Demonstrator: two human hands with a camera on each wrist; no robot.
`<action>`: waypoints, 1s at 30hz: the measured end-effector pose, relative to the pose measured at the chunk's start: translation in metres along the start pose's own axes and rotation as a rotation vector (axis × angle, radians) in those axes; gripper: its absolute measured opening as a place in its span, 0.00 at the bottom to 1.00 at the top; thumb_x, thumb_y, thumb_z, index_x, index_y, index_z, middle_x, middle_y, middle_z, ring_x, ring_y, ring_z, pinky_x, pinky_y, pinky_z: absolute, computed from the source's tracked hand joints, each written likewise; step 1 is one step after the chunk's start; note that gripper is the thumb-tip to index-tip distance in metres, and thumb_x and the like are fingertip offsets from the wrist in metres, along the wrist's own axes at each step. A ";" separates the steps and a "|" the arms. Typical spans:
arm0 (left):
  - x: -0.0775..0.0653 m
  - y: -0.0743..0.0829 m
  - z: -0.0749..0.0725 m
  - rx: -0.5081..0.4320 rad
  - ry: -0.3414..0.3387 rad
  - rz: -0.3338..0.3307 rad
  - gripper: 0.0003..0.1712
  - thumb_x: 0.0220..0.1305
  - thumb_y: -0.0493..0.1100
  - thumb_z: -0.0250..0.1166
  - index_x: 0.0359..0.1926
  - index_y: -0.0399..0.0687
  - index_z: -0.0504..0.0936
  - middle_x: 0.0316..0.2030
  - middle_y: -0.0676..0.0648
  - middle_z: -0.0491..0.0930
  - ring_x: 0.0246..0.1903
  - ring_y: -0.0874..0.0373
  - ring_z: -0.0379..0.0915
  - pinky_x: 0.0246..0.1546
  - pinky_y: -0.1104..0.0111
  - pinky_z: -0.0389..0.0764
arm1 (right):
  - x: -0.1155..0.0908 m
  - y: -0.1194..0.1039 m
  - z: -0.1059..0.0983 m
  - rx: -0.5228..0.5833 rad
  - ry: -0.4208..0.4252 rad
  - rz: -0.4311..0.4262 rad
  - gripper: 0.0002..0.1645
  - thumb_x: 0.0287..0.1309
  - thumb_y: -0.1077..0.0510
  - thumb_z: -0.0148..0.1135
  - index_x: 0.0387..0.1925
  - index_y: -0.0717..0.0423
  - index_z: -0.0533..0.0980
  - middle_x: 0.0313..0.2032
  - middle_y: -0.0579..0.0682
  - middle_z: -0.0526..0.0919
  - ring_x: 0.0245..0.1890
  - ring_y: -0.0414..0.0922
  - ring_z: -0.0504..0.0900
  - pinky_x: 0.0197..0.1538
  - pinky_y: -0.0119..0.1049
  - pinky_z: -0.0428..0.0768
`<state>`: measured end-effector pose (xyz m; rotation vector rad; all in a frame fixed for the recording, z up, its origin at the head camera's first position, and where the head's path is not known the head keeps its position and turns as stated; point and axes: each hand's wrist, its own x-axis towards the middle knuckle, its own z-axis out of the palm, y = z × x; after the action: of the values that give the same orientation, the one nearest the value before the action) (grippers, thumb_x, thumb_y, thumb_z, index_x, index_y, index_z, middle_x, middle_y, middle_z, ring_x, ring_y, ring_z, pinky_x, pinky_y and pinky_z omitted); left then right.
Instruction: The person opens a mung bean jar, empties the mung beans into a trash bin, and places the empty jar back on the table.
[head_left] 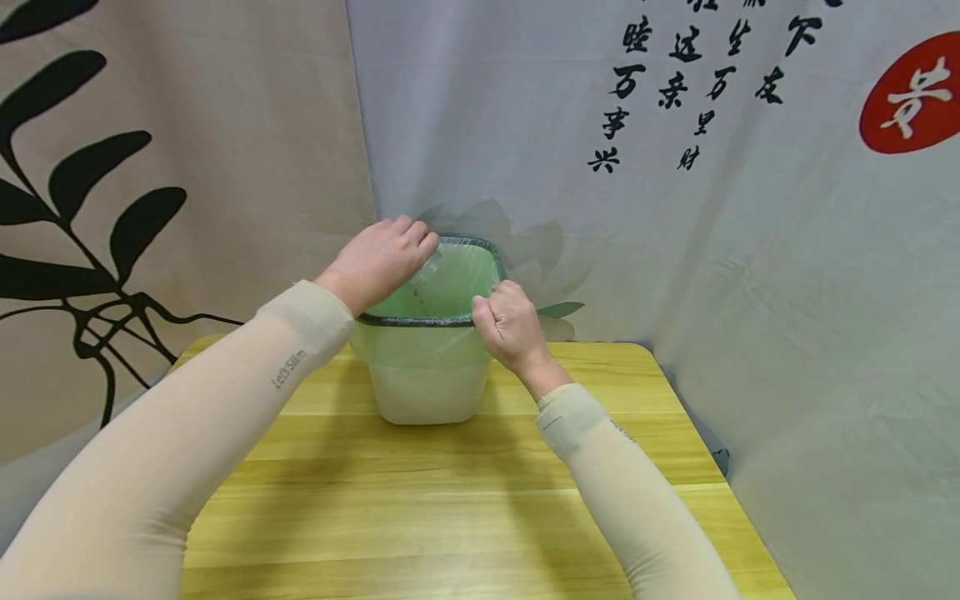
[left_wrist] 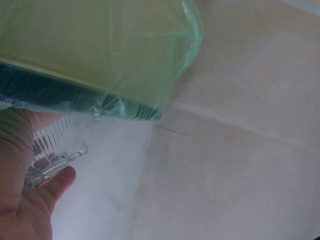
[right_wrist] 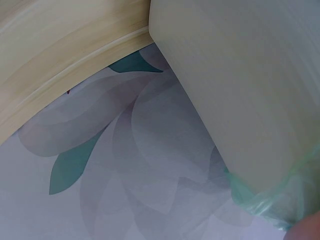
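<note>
A pale trash bin [head_left: 431,392] stands on the table, lined with a translucent green trash bag [head_left: 450,275] folded over its dark rim. My left hand [head_left: 386,258] is above the bin's left side and holds a clear ribbed glass [left_wrist: 52,142]. In the left wrist view the thumb and palm lie around that glass, just past the bag-covered rim. In the head view the hand hides most of it. With curled fingers, my right hand [head_left: 513,329] grips the bin at its right front rim, over the bag. A fingertip [right_wrist: 304,229] shows beside the bag in the right wrist view.
The wooden table [head_left: 450,517] extends in front of the bin, its back edge close behind. A light curtain [head_left: 787,267] with printed characters hangs behind and to the right. A beige one [head_left: 262,125] with dark leaf prints hangs on the left.
</note>
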<state>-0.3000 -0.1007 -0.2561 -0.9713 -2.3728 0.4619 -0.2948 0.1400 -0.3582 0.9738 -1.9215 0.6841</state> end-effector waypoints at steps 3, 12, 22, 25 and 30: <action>0.000 0.000 0.001 0.023 0.009 0.009 0.19 0.69 0.24 0.65 0.58 0.35 0.75 0.51 0.37 0.82 0.51 0.41 0.79 0.55 0.56 0.86 | 0.000 0.000 0.000 -0.003 0.002 -0.002 0.32 0.73 0.58 0.45 0.08 0.55 0.62 0.09 0.49 0.60 0.24 0.54 0.73 0.55 0.50 0.85; 0.001 -0.001 0.001 0.083 -0.007 0.029 0.20 0.69 0.24 0.67 0.58 0.36 0.74 0.52 0.37 0.81 0.51 0.42 0.77 0.55 0.56 0.85 | 0.000 0.001 -0.001 -0.001 0.004 0.000 0.32 0.73 0.58 0.45 0.08 0.55 0.62 0.09 0.49 0.60 0.24 0.53 0.73 0.55 0.50 0.85; 0.001 -0.004 0.001 0.225 -0.050 0.105 0.24 0.70 0.27 0.67 0.64 0.37 0.73 0.57 0.38 0.79 0.55 0.42 0.75 0.59 0.56 0.81 | 0.000 0.002 -0.001 0.000 -0.001 0.003 0.32 0.73 0.58 0.45 0.08 0.55 0.63 0.09 0.49 0.61 0.23 0.53 0.71 0.55 0.50 0.85; 0.001 -0.003 0.002 0.290 -0.040 0.144 0.25 0.71 0.28 0.66 0.66 0.39 0.73 0.57 0.39 0.79 0.55 0.43 0.75 0.58 0.56 0.80 | 0.000 0.002 -0.002 -0.001 -0.003 -0.001 0.32 0.73 0.58 0.45 0.08 0.55 0.63 0.09 0.49 0.61 0.23 0.53 0.72 0.55 0.50 0.85; 0.001 -0.003 0.003 0.436 -0.037 0.206 0.24 0.74 0.30 0.64 0.67 0.40 0.73 0.61 0.39 0.79 0.57 0.43 0.75 0.62 0.55 0.79 | -0.001 0.002 -0.001 -0.005 0.002 -0.011 0.32 0.73 0.58 0.45 0.08 0.55 0.63 0.09 0.49 0.61 0.23 0.53 0.72 0.54 0.50 0.85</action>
<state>-0.3042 -0.1018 -0.2570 -1.0032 -2.0796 1.0323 -0.2961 0.1424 -0.3583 0.9790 -1.9143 0.6731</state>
